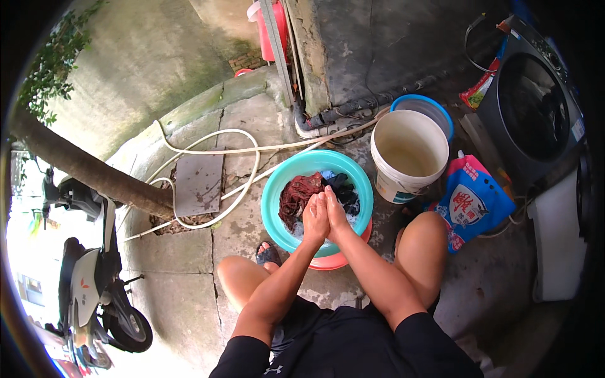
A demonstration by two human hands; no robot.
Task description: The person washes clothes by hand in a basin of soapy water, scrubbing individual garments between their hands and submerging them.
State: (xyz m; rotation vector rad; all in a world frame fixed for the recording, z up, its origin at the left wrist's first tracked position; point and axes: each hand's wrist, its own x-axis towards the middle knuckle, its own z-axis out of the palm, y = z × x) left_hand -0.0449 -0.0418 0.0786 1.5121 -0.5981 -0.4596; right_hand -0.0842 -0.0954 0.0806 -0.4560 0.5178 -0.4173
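Both my hands are pressed together above a teal basin [272,208]. My left hand [315,218] and my right hand [336,213] have closed fingers, and whatever may be between them is hidden. A dark red garment [296,192] lies in the basin right beside my left hand. Beyond my right hand lies dark clothing [342,184], with a bit of light blue cloth [327,174] at its far side. White suds [293,230] show around the wet clothes. Under the teal basin sits a red basin [334,261], whose near rim peeks out.
A white bucket [379,165] with cloudy water stands right of the basin, before a blue-rimmed tub [450,120]. Further right are a blue detergent pouch [476,205] and a dark washing machine [491,120]. A pale hose [257,151] loops leftward near a tree trunk [94,173] and scooter [88,283].
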